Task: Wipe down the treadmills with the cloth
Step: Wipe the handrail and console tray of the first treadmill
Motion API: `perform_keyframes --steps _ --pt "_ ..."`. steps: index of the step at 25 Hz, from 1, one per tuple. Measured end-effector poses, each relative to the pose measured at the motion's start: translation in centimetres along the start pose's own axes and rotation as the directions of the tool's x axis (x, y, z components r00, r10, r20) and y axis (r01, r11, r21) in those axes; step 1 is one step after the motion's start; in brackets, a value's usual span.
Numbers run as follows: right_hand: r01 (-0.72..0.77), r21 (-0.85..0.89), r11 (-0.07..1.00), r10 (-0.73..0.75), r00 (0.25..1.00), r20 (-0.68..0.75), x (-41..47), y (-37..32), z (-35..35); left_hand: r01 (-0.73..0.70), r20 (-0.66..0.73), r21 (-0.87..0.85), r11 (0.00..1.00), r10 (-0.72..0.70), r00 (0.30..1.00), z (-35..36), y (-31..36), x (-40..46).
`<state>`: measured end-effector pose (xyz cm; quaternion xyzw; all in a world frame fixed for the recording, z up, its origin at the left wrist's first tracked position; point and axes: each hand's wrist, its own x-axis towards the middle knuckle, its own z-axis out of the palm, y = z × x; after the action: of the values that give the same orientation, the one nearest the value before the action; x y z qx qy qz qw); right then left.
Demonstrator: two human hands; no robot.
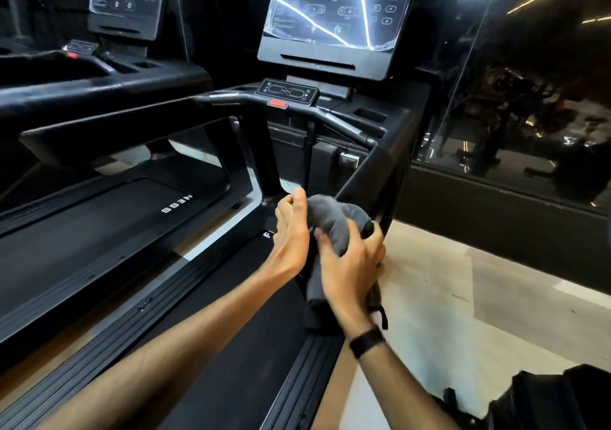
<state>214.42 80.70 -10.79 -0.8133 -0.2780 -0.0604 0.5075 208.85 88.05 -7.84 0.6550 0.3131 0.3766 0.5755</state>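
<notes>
Where hands (350, 261) meet, cloth (327, 224) between.

Both bare forearms reach forward. The left hand (291, 231) has curled fingers, thumb raised; the right hand (350, 261), black band at its wrist, grips with bent fingers.

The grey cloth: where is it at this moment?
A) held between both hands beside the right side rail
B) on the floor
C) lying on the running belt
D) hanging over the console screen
A: the left hand and right hand both grip the grey cloth at the right side rail.
</notes>
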Motion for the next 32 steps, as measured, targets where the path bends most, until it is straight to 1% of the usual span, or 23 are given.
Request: perform_keyframes --steps 2,4,5,7,9,10,13,15,18,19,21,24,26,29,32 --pt "0.082 0.002 0.997 -0.082 0.996 -0.04 -2.2 -0.3 0.1 0.009 -0.018 -0.013 1.0 -0.009 1.0 0.0 -0.4 0.3" --pt "0.12 -0.025 0.992 -0.121 0.993 -0.016 -0.8 -0.5 0.2 -0.001 -0.031 -0.025 1.0 0.0 1.0 0.0 -0.5 0.3" --pt "0.123 -0.065 0.99 -0.121 0.992 0.023 0.9 -0.4 0.5 -0.024 -0.037 -0.03 0.999 0.023 0.999 0.0 -0.3 0.3" --pt "0.086 -0.132 0.987 -0.075 0.994 0.083 5.1 -0.5 1.1 -0.067 -0.053 -0.03 0.997 0.065 0.996 0.0 0.1 0.0" --pt "0.045 -0.157 0.987 -0.031 0.995 0.096 8.3 -0.8 1.5 -0.089 -0.048 -0.013 0.996 0.088 0.995 0.1 0.3 -0.6" --pt "0.047 -0.156 0.987 -0.033 0.995 0.092 9.0 -0.9 1.6 -0.091 -0.048 -0.009 0.996 0.091 0.995 0.1 0.4 -0.7" --pt "0.073 -0.141 0.987 -0.061 0.994 0.09 7.0 -1.2 1.1 -0.074 -0.079 -0.066 0.995 0.069 0.994 0.0 -0.1 -0.4" --pt "0.129 -0.125 0.984 -0.118 0.989 0.094 3.5 -1.1 0.5 -0.075 -0.12 -0.096 0.993 0.063 0.991 -0.1 -0.3 -0.1" --pt "0.2 -0.086 0.976 -0.199 0.98 0.028 -0.8 -0.9 0.2 -0.103 -0.174 -0.131 0.986 0.08 0.981 -0.1 -1.2 0.4" --pt "0.207 -0.083 0.975 -0.206 0.978 0.022 -1.0 -0.9 0.2 -0.101 -0.183 -0.16 0.982 0.071 0.981 0.0 -1.5 0.6" --pt "0.215 -0.108 0.971 -0.208 0.976 0.067 1.4 -0.7 0.8 -0.084 -0.176 -0.21 0.974 0.047 0.983 0.0 -1.5 0.7" --pt "0.138 -0.186 0.973 -0.12 0.987 0.106 7.7 -0.5 1.9 -0.075 -0.177 -0.18 0.981 0.043 0.983 0.2 -1.1 0.5" --pt "0.1 -0.19 0.977 -0.08 0.991 0.108 10.5 -0.4 2.2 -0.073 -0.181 -0.169 0.983 0.042 0.983 0.2 -1.0 0.2" --pt "0.102 -0.176 0.979 -0.087 0.992 0.088 9.6 -0.6 2.1 -0.078 -0.183 -0.161 0.984 0.048 0.982 0.2 -0.4 -0.4" --pt "0.149 -0.14 0.979 -0.137 0.986 0.094 5.0 -0.4 1.0 -0.066 -0.155 -0.165 0.984 0.04 0.987 0.2 -0.6 0.1"
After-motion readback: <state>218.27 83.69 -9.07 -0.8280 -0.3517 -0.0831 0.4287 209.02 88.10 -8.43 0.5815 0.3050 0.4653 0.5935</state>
